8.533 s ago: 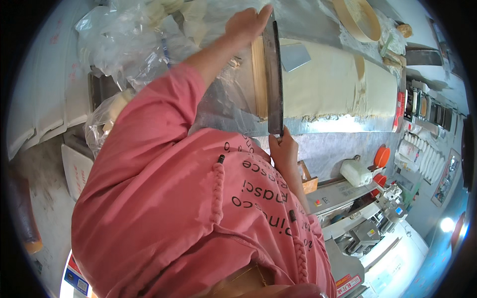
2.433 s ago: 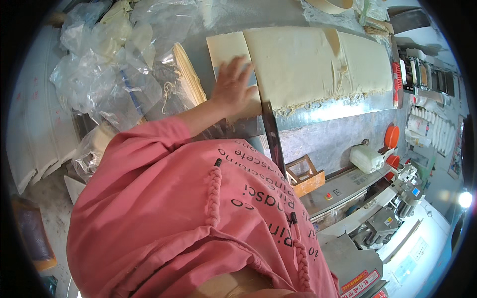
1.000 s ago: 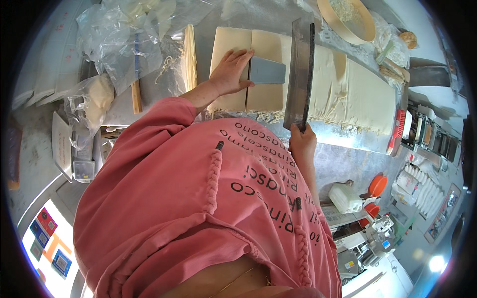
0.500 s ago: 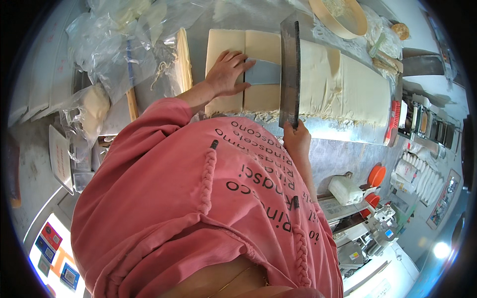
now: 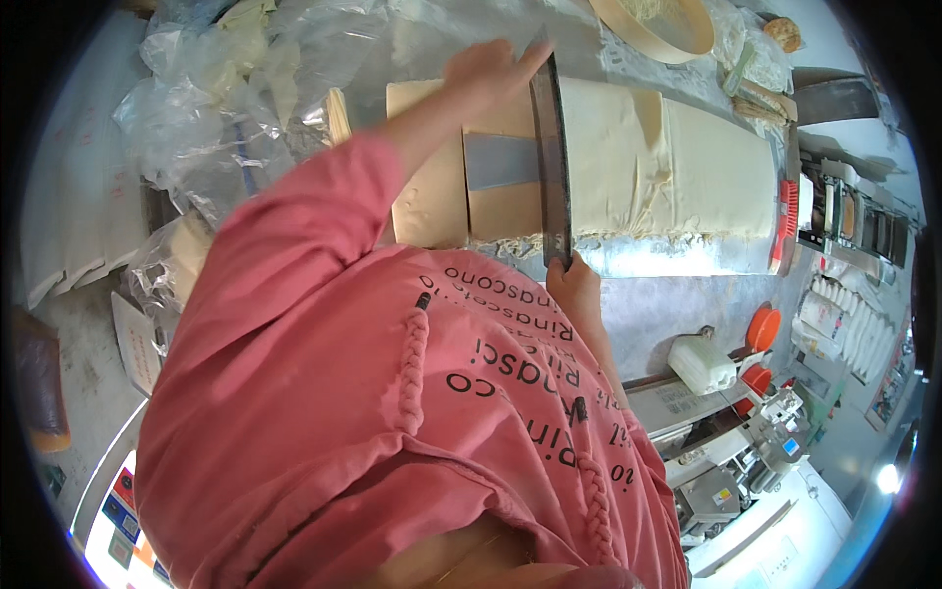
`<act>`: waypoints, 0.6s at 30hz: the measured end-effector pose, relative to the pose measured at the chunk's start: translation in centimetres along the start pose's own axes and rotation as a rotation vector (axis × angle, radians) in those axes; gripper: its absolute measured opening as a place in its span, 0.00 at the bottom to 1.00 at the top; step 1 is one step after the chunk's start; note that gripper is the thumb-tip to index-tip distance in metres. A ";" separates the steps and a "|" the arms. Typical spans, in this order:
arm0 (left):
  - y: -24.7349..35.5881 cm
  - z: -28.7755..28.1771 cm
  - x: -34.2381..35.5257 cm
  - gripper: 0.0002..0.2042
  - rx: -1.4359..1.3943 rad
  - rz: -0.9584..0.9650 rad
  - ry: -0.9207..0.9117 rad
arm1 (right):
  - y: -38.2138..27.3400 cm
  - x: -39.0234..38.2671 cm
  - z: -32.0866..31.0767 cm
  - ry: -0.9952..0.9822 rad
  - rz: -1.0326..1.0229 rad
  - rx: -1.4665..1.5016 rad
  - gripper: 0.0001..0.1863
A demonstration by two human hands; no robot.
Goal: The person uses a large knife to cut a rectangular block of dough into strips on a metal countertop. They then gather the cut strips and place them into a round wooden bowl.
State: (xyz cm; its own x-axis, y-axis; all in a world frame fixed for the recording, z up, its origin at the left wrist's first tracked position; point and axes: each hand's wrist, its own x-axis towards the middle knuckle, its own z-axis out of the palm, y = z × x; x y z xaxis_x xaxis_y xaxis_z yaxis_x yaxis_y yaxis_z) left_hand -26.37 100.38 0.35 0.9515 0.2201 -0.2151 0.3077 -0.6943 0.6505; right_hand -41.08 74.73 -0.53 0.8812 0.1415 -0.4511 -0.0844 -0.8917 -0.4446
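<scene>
A long, wide-bladed knife point(image 5: 555, 167) stands across a thick layered slab of pale dough point(image 5: 677, 177). My right hand point(image 5: 575, 281) is closed round its near end, at the front edge of the slab. My left hand point(image 5: 483, 71) reaches to the far end of the blade, its fingers smeared by motion; whether they touch or grip the tip I cannot tell. Left of the blade, a flat grey rectangular plate point(image 5: 502, 161) lies on a cut dough piece point(image 5: 505, 211). Another dough piece point(image 5: 430, 211) sits further left, partly hidden under my left forearm.
Clear plastic sheeting point(image 5: 211, 88) is heaped at the far left. A round wooden-rimmed sieve point(image 5: 706, 39) stands at the far right. Beyond the slab's right end are a red brush point(image 5: 788, 211) and a bundle of dry strands point(image 5: 765, 100). A whitish jug point(image 5: 703, 363) stands at the lower right.
My left hand has lifted off the dough and plate and swung away to the blade's far end. The knife has shifted slightly left in the picture, still in my right hand.
</scene>
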 end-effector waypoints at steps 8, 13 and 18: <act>-0.9 4.9 10.3 0.20 -0.195 -0.226 -0.220 | -2.6 1.6 -2.6 -0.220 0.176 -0.070 0.15; -1.7 5.4 10.9 0.19 -0.312 -0.365 -0.295 | -3.6 2.9 -4.1 -0.338 0.236 -0.069 0.15; -2.4 6.5 10.6 0.22 -0.198 -0.298 -0.147 | -1.4 3.5 -0.6 -0.296 0.238 -0.049 0.14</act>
State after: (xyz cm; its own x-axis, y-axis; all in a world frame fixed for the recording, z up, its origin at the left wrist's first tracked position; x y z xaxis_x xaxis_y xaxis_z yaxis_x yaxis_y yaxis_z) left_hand -17.11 99.91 -8.24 0.8138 0.2818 -0.5083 0.5792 -0.4657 0.6691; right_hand -37.66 76.26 -1.02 0.6669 0.0398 -0.7441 -0.2419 -0.9329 -0.2667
